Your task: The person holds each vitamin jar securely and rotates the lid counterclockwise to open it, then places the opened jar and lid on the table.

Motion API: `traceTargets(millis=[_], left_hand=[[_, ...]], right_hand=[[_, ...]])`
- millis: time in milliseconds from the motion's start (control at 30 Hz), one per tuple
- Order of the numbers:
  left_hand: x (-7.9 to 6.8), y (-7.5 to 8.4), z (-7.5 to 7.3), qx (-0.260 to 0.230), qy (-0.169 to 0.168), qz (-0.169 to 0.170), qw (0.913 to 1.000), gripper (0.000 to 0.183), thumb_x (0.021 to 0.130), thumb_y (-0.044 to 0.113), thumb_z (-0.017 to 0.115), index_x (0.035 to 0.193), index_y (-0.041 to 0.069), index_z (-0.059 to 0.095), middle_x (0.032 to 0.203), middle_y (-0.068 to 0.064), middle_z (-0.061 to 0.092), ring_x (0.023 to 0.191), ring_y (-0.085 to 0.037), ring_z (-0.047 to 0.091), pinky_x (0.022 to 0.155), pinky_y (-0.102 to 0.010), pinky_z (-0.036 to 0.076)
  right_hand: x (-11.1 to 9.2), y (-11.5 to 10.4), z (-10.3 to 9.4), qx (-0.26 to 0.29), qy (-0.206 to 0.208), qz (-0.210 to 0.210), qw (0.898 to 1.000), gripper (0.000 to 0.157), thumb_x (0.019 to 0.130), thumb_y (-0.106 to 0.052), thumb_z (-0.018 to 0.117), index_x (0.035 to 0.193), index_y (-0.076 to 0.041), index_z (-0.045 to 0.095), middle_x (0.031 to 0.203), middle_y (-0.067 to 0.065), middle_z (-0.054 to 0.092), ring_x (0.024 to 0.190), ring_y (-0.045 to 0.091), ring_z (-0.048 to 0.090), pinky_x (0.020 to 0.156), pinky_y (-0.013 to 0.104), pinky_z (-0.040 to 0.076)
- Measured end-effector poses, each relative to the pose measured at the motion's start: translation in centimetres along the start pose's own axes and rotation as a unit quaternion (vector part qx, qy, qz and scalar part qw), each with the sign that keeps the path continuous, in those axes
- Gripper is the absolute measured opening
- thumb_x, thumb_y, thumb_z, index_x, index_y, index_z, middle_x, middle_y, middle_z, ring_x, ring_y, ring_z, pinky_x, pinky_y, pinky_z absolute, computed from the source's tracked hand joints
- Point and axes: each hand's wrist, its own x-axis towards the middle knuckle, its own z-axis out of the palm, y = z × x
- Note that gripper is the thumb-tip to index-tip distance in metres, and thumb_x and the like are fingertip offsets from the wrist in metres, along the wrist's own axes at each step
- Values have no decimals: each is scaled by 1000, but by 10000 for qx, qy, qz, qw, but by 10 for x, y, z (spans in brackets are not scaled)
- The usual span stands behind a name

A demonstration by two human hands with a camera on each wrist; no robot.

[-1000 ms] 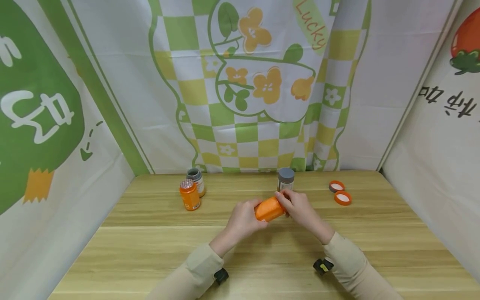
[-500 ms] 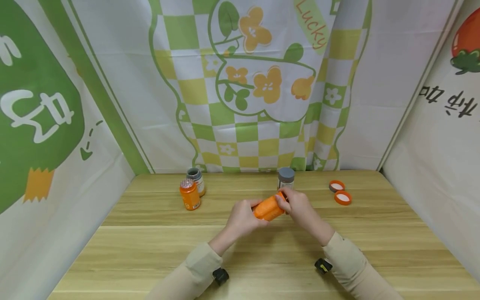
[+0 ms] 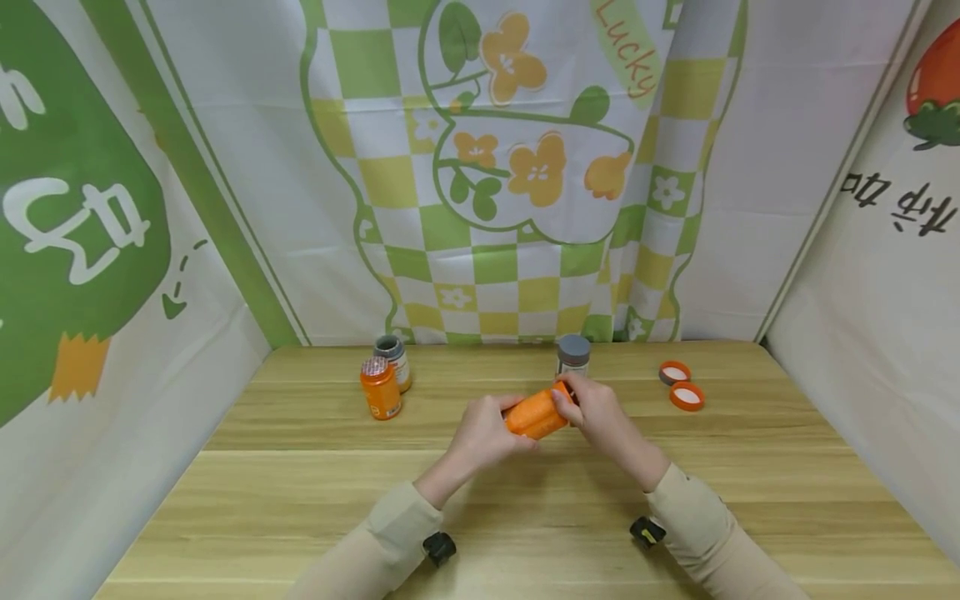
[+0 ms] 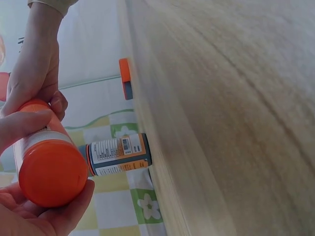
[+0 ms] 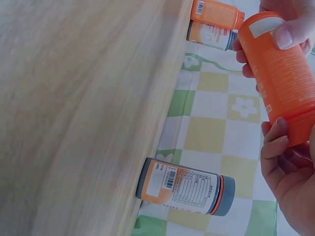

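Note:
An orange bottle (image 3: 536,414) is held tilted above the table between both hands. My left hand (image 3: 482,435) grips it around the bottom end, thumb on one side and fingers on the other. At the upper end, my right hand (image 3: 602,423) has its fingers curled around the orange cap (image 5: 301,129). The right wrist view shows the cap seated on the bottle, which has a ribbed label side. In the left wrist view the bottle's round base (image 4: 53,173) faces the camera. Just behind the hands, a grey-capped bottle (image 3: 573,354) with a white and orange label stands upright.
On the left stand an orange bottle (image 3: 381,392) with a foil-like top and an uncapped grey bottle (image 3: 397,360) behind it. Two removed caps lie on the right, a grey-and-orange cap (image 3: 674,372) and an orange cap (image 3: 686,397). Curtains border the wooden table (image 3: 300,500).
My right hand has shifted its hold, its thumb coming down over the bottle's cap end. The left hand and bottle have drifted very slightly left.

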Motion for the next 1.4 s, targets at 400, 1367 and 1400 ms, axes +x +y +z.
traceTargets(millis=[400,1367,1400], left_hand=[[2,0,-3,-328,-169,-119,9992,55,56,28,80,106,12,63,88,2,64,69,-11,54,58,-23,45],[1,-2,3,170,212,75,9996,58,55,20,79,110,12,61,88,2,65,68,-9,53,58,-22,42],[1,-2,4,211,251,74,9994,59,55,20,79,111,12,61,88,2,65,68,-9,53,58,-22,42]], right_hand=[[-4,2,-1,410,-54,-187,9990,21,89,-26,50,102,-10,54,86,-2,56,64,4,49,54,18,44],[-4,-3,-8,1743,-522,1809,9665,34,89,-43,44,104,-17,58,94,2,62,75,13,57,61,28,49],[-4,-3,-8,1815,-571,1939,9624,35,88,-44,45,104,-16,58,94,4,62,74,13,57,60,29,49]])
